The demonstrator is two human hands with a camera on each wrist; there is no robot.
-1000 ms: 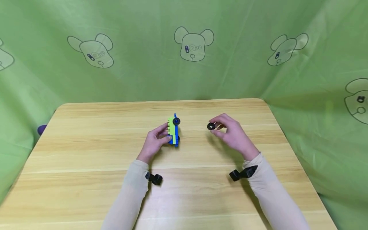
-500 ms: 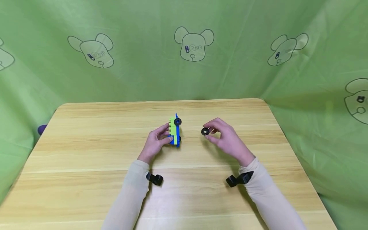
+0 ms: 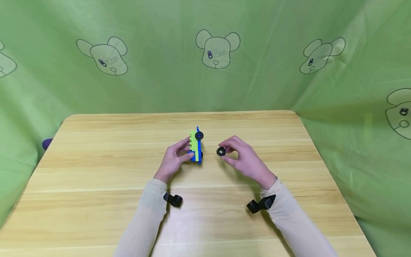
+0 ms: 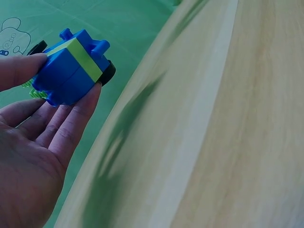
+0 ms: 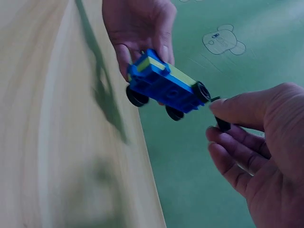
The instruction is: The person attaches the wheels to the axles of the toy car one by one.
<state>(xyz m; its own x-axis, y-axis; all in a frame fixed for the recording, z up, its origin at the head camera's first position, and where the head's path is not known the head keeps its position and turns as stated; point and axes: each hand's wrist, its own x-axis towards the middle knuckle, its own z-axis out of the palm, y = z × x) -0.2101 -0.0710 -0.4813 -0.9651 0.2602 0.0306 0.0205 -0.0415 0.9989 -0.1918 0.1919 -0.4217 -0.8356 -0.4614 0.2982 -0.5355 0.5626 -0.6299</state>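
Observation:
My left hand (image 3: 174, 159) grips a toy car (image 3: 194, 145) built of lime-green and blue bricks, tilted on its side above the table. Thumb and fingers pinch its blue end in the left wrist view, where the car (image 4: 71, 71) shows its blue face and yellow-green stripe. The right wrist view shows the blue underside of the car (image 5: 164, 90), with black wheels at three corners. To the right, my right hand (image 3: 246, 161) pinches a loose black wheel (image 3: 218, 152) between thumb and fingers. A short gap separates this wheel from the car in the head view.
The wood-grain table (image 3: 106, 214) spreads under both hands. A green curtain (image 3: 160, 78) with mouse-head drawings hangs behind it and along the sides. Past the left table edge shows a purple thing (image 3: 46, 144). Small black cameras (image 3: 174, 200) are strapped to both wrists.
My right hand has moved left and slightly toward me with the wheel, narrowing the gap to the car. The car in my left hand has shifted slightly right.

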